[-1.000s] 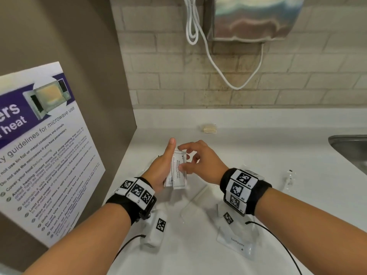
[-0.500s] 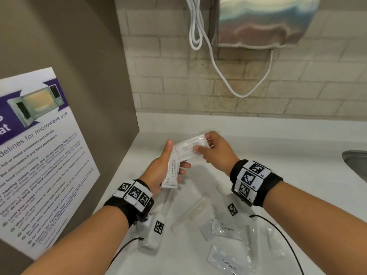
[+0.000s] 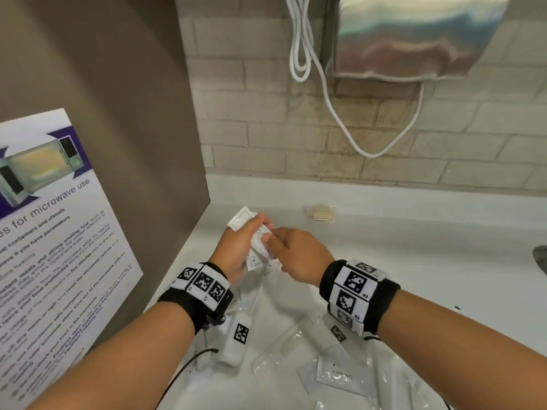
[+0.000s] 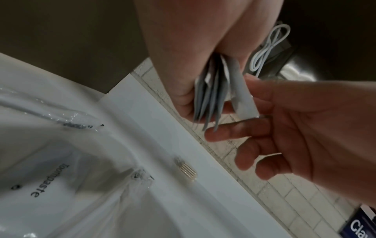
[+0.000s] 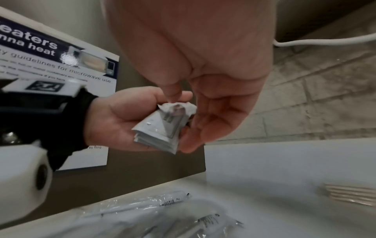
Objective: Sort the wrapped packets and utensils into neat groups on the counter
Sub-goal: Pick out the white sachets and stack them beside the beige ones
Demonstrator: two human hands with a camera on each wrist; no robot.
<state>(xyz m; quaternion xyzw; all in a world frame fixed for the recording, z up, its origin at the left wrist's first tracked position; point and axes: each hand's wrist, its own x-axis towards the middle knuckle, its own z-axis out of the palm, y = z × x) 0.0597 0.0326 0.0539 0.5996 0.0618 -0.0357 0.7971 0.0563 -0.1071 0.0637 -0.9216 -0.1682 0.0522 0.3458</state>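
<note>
A microwave-use poster [image 3: 50, 232] leans on the brown side panel [image 3: 133, 113] at the left. On the brick wall [image 3: 266, 128] hangs a shiny metal dispenser [image 3: 414, 37], with a white cord [image 3: 302, 48] looping beside it. A sink edge [image 3: 540, 258] shows far right.

The poster [image 3: 53, 232] reads "microwave use"; from the right wrist, "guidelines for microwave use". A counter packet [image 3: 340, 375] reads "Toothpaste".
</note>
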